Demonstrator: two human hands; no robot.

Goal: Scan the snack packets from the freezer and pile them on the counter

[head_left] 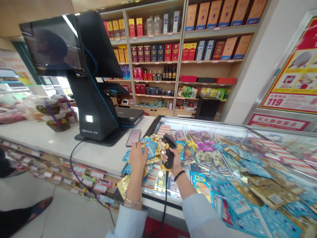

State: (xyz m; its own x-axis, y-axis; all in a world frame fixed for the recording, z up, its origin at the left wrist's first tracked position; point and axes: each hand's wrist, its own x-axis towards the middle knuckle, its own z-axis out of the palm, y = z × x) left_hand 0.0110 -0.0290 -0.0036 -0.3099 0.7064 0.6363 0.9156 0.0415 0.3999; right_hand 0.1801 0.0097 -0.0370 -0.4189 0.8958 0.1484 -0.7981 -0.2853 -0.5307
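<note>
A black handheld barcode scanner (169, 155) with yellow trim is in my right hand (175, 160), its cord hanging down over the counter edge. My fingers are wrapped round its handle, and its head points left toward a pile of packets. At that pile, my left hand (137, 156) grips the edge of a blue snack packet (151, 147), its thumb mostly hidden. Gold snack packets (154, 137) lie beneath and behind the blue one. Just past my left hand, a phone (133, 137) lies on the white counter (106, 155).
A black point-of-sale terminal (96, 122) stands at left, near stacked food tubs (58, 122). Many blue and gold packets (235, 195) cover the glass display case (198, 123) at right. Shelves (153, 38) of boxes and bottles rise behind. Someone's foot (41, 208) shows at lower left.
</note>
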